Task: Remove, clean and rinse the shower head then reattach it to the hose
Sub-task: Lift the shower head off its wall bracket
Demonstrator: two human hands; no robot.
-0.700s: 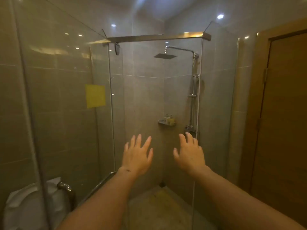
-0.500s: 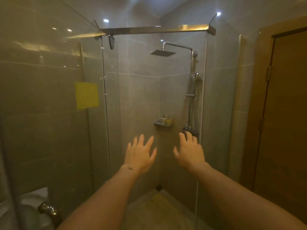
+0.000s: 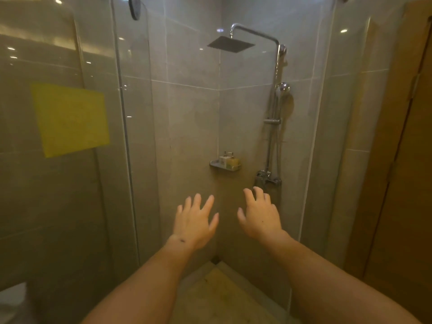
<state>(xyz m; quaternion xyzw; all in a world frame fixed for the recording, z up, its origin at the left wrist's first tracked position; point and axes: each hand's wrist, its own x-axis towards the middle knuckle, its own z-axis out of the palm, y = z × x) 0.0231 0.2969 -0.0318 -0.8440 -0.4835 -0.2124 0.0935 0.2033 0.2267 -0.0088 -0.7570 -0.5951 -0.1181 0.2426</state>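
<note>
A chrome hand shower head [image 3: 282,88] hangs in its holder on the vertical riser rail [image 3: 272,127] at the right wall of the shower stall. Its hose [image 3: 278,148] runs down to the mixer valve [image 3: 265,178]. A square overhead rain head [image 3: 230,44] sticks out from the top of the rail. My left hand [image 3: 195,220] and my right hand [image 3: 259,213] are stretched out in front of me with fingers spread, holding nothing, well below the hand shower and short of the wall.
Glass panels [image 3: 131,136] enclose the stall on the left and right. A yellow sheet [image 3: 70,118] sticks to the left glass. A corner shelf [image 3: 224,166] carries small bottles. A wooden door [image 3: 402,160] stands at the right; a toilet edge [image 3: 11,302] shows bottom left.
The view has moved forward into the shower stall, so the fittings look larger and nearer. Both hands stay outstretched and spread, holding nothing.
</note>
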